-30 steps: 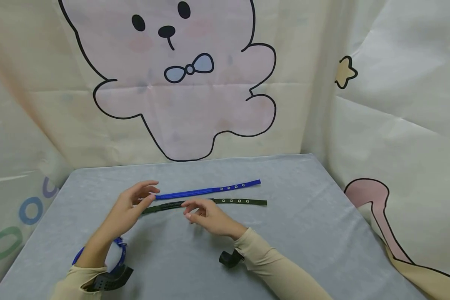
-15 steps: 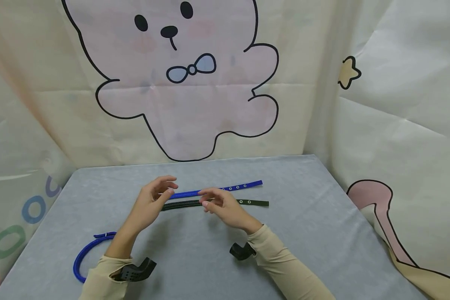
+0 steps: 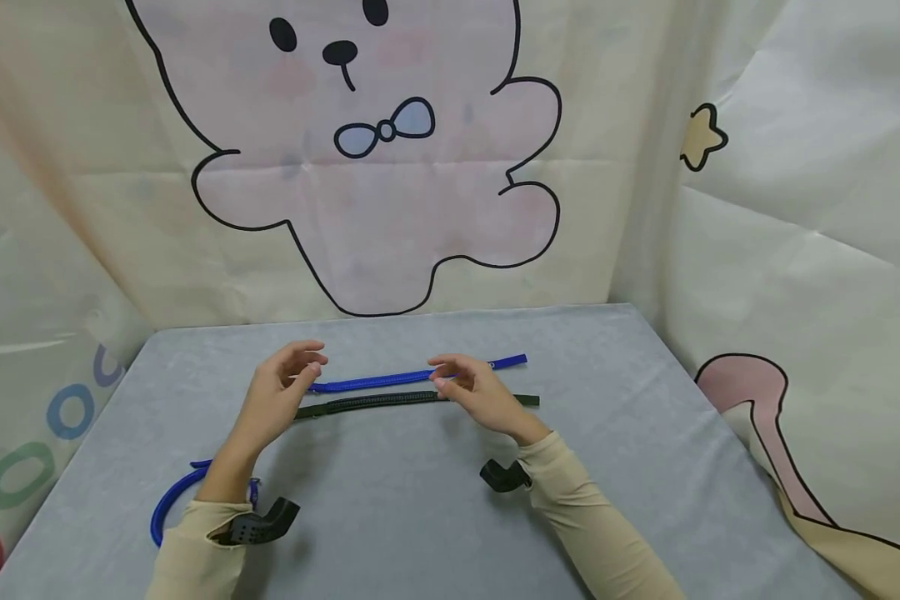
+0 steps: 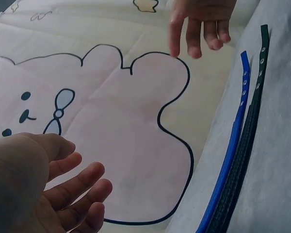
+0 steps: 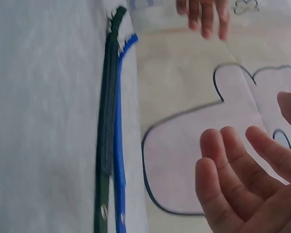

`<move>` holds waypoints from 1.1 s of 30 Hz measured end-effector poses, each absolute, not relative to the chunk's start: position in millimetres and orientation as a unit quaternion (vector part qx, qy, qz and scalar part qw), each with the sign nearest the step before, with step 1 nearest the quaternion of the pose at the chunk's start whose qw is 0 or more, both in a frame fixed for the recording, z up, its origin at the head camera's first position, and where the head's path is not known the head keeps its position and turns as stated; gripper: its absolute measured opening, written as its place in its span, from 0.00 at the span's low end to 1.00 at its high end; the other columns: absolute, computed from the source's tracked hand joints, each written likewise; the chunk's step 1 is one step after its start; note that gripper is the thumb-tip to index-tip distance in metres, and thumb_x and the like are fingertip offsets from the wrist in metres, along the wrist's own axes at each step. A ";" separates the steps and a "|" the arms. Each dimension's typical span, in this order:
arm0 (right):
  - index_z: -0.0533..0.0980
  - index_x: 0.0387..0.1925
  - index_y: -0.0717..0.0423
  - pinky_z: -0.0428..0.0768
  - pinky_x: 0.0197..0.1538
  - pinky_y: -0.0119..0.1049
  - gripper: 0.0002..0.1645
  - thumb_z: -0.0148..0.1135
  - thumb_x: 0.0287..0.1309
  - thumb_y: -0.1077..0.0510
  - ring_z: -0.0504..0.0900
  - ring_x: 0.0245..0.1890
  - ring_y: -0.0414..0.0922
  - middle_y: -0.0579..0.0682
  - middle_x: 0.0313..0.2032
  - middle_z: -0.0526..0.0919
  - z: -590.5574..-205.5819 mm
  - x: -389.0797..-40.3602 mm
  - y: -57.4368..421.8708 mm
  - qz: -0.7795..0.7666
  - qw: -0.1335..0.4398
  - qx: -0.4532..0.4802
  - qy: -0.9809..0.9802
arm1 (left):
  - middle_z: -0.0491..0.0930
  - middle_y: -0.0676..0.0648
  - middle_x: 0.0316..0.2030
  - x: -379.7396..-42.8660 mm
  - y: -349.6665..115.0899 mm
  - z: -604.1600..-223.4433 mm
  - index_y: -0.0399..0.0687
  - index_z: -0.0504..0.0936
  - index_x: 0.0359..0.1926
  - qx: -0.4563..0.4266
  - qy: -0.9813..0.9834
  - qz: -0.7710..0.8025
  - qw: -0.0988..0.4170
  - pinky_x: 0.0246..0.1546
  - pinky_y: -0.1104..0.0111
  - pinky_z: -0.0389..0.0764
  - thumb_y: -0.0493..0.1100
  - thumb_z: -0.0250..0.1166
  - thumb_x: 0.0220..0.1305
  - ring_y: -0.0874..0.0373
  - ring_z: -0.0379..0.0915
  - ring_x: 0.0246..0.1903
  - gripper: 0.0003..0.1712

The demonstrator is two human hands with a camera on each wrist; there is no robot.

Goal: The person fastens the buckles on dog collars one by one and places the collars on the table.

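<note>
Two narrow collars with metal eyelets lie stretched out side by side on the table, a blue collar [image 3: 382, 381] behind and a dark green collar [image 3: 382, 401] in front. My left hand [image 3: 266, 400] hovers near their left ends, fingers loosely bent and holding nothing. Over their right part hangs my right hand [image 3: 480, 396], also holding nothing, and it hides some of the eyelets in the head view. Both wrist views show the fingers apart, with the blue collar [image 4: 230, 145] and green collar [image 5: 105, 111] off to one side.
Another blue collar [image 3: 167, 504] lies curled at the front left, partly behind my left forearm. A light grey cloth [image 3: 390, 517] covers the table. Behind it hangs a curtain [image 3: 577, 233] printed with a cartoon bear.
My right hand has shifted to the right along the collars. The left hand went right, then came partway back left. The two straight collars stay where they were.
</note>
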State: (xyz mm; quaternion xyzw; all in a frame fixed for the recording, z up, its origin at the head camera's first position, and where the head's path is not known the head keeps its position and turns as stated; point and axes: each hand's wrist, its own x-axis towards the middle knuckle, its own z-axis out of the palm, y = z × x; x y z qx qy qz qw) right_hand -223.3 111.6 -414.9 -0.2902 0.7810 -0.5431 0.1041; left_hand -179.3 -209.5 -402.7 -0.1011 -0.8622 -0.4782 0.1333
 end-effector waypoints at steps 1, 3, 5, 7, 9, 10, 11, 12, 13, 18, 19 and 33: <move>0.71 0.67 0.58 0.80 0.56 0.59 0.23 0.53 0.75 0.56 0.82 0.50 0.67 0.67 0.56 0.79 -414.2 -225.3 114.4 -0.538 0.099 -0.285 0.788 | 0.84 0.40 0.53 -179.9 -211.5 -402.9 0.46 0.76 0.65 -0.097 -0.865 -0.475 0.132 0.42 0.75 0.76 0.44 0.54 0.78 0.65 0.78 0.48 0.19; 0.72 0.67 0.56 0.81 0.53 0.59 0.23 0.54 0.75 0.55 0.83 0.50 0.66 0.65 0.55 0.80 -414.0 -230.0 120.7 -0.521 0.083 -0.273 0.804 | 0.84 0.39 0.53 -180.9 -215.0 -402.9 0.46 0.75 0.65 -0.092 -0.870 -0.467 0.129 0.42 0.74 0.76 0.44 0.54 0.78 0.63 0.77 0.49 0.20; 0.72 0.67 0.56 0.82 0.50 0.57 0.23 0.56 0.74 0.54 0.83 0.51 0.65 0.64 0.55 0.81 -413.8 -234.2 127.1 -0.506 0.070 -0.262 0.819 | 0.83 0.39 0.54 -181.5 -218.5 -402.7 0.46 0.75 0.66 -0.087 -0.875 -0.460 0.120 0.42 0.73 0.75 0.45 0.53 0.79 0.58 0.78 0.51 0.20; 0.72 0.67 0.55 0.83 0.48 0.51 0.24 0.56 0.74 0.53 0.84 0.50 0.62 0.63 0.55 0.82 -415.7 -239.0 133.7 -0.484 0.058 -0.255 0.835 | 0.83 0.39 0.55 -181.6 -221.1 -401.7 0.46 0.74 0.66 -0.080 -0.879 -0.458 0.106 0.45 0.69 0.75 0.45 0.53 0.79 0.50 0.78 0.53 0.21; 0.72 0.67 0.55 0.83 0.47 0.46 0.24 0.56 0.74 0.52 0.84 0.50 0.59 0.62 0.55 0.82 -418.0 -243.6 140.3 -0.463 0.051 -0.246 0.850 | 0.82 0.37 0.56 -182.9 -224.3 -402.1 0.45 0.73 0.67 -0.081 -0.884 -0.453 0.086 0.47 0.65 0.76 0.45 0.53 0.79 0.45 0.78 0.55 0.21; 0.72 0.67 0.55 0.83 0.48 0.45 0.25 0.56 0.74 0.52 0.84 0.50 0.58 0.62 0.55 0.82 -419.5 -245.8 143.6 -0.456 0.049 -0.243 0.855 | 0.81 0.36 0.57 -183.7 -225.8 -403.1 0.44 0.73 0.67 -0.082 -0.886 -0.449 0.076 0.49 0.62 0.76 0.44 0.54 0.78 0.44 0.78 0.55 0.21; 0.72 0.67 0.55 0.83 0.49 0.45 0.25 0.56 0.74 0.52 0.84 0.51 0.57 0.61 0.55 0.82 -420.6 -247.3 146.7 -0.447 0.050 -0.239 0.860 | 0.80 0.35 0.58 -184.4 -227.1 -404.2 0.43 0.72 0.68 -0.085 -0.890 -0.444 0.066 0.50 0.59 0.77 0.43 0.54 0.78 0.42 0.78 0.56 0.22; 0.71 0.68 0.54 0.83 0.49 0.45 0.25 0.56 0.74 0.51 0.83 0.52 0.56 0.60 0.56 0.82 -421.8 -248.9 150.1 -0.439 0.051 -0.234 0.866 | 0.80 0.34 0.58 -185.1 -228.3 -405.5 0.42 0.72 0.68 -0.087 -0.893 -0.438 0.057 0.50 0.55 0.78 0.43 0.54 0.78 0.41 0.78 0.55 0.22; 0.71 0.68 0.54 0.83 0.50 0.45 0.26 0.56 0.74 0.51 0.83 0.52 0.55 0.60 0.56 0.82 -422.7 -250.1 153.3 -0.431 0.052 -0.230 0.871 | 0.79 0.33 0.59 -185.7 -229.4 -407.0 0.42 0.71 0.68 -0.089 -0.896 -0.432 0.048 0.51 0.53 0.78 0.42 0.55 0.77 0.40 0.77 0.55 0.23; 0.69 0.70 0.58 0.81 0.55 0.51 0.28 0.56 0.74 0.52 0.80 0.56 0.57 0.63 0.61 0.79 -422.8 -253.1 168.9 -0.392 0.070 -0.221 0.890 | 0.76 0.29 0.61 -186.0 -231.7 -412.9 0.40 0.69 0.70 -0.086 -0.914 -0.397 0.018 0.52 0.44 0.79 0.43 0.55 0.77 0.35 0.76 0.56 0.24; 0.69 0.69 0.60 0.80 0.56 0.53 0.28 0.57 0.74 0.53 0.80 0.57 0.58 0.63 0.61 0.78 -423.0 -253.8 171.8 -0.386 0.074 -0.221 0.893 | 0.76 0.29 0.61 -185.5 -231.8 -413.3 0.40 0.69 0.70 -0.085 -0.917 -0.390 0.014 0.52 0.43 0.78 0.43 0.55 0.77 0.34 0.75 0.57 0.25; 0.77 0.61 0.64 0.76 0.63 0.55 0.29 0.72 0.57 0.64 0.80 0.56 0.60 0.65 0.54 0.82 -444.9 -266.9 198.0 -0.295 0.112 -0.218 0.923 | 0.73 0.26 0.62 -184.3 -239.8 -422.8 0.36 0.65 0.72 -0.081 -0.943 -0.319 -0.052 0.56 0.36 0.72 0.45 0.56 0.77 0.25 0.67 0.62 0.29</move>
